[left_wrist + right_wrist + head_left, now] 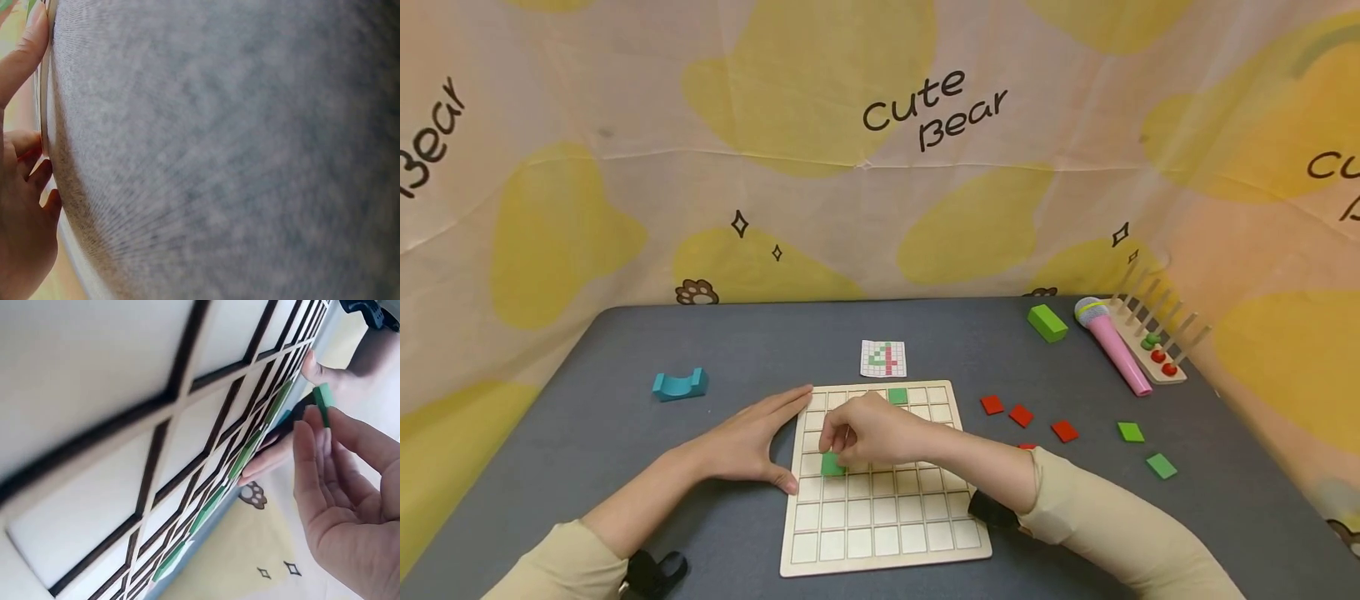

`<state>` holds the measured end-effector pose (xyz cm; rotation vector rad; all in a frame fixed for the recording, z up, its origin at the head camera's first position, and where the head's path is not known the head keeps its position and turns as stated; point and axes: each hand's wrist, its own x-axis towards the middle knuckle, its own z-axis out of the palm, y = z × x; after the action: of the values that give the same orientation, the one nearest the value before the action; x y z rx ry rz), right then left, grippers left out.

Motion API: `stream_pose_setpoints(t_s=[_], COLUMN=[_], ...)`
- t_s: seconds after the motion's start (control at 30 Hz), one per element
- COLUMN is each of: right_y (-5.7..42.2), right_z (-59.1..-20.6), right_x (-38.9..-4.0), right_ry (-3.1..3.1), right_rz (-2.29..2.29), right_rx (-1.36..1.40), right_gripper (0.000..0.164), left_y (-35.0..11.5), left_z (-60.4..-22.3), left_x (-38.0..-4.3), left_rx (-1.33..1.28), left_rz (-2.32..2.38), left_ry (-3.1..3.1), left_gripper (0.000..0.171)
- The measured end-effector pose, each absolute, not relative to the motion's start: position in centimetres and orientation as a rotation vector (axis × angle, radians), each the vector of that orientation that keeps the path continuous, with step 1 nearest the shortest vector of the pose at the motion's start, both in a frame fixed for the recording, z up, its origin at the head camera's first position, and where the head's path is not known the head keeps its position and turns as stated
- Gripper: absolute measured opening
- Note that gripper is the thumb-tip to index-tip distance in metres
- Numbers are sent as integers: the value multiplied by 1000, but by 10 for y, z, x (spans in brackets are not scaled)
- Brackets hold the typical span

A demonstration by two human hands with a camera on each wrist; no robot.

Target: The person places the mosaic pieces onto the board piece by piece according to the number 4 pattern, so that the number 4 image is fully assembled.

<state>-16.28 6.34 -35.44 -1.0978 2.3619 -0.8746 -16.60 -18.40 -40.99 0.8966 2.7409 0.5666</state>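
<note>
My right hand (874, 429) is over the left-middle part of a pale wooden grid board (886, 575). Its thumb and fingers pinch a small green square tile (324, 400) by the edge, held off the board's surface in the right wrist view. Several green tiles (206, 509) sit in a slanting row of squares, mostly hidden under this hand in the head view. One green tile (898, 396) lies in the top row. My left hand (741, 437) rests at the board's left edge, fingers extended and thumb spread against the side.
A small pattern card (883, 359) lies behind the board. Red tiles (1021, 415) and loose green tiles (1161, 466) are scattered on the right. Farther back are a green block (1047, 323), a pink toy microphone (1116, 350) and a peg stand (1172, 377). A blue curved block (681, 385) stands left.
</note>
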Motion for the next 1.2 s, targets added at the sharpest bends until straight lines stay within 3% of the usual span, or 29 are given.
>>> stream_pose_setpoints(t_s=[1.2], right_y=[56], right_z=[-372], right_x=[-157], right_ry=[2446], right_rz=[-656], right_rx=[-1185], right_gripper=[14], left_y=[-185], left_z=[-411], left_x=[-166], left_rx=[907], left_rz=[562], left_ry=[2744], left_gripper=[126])
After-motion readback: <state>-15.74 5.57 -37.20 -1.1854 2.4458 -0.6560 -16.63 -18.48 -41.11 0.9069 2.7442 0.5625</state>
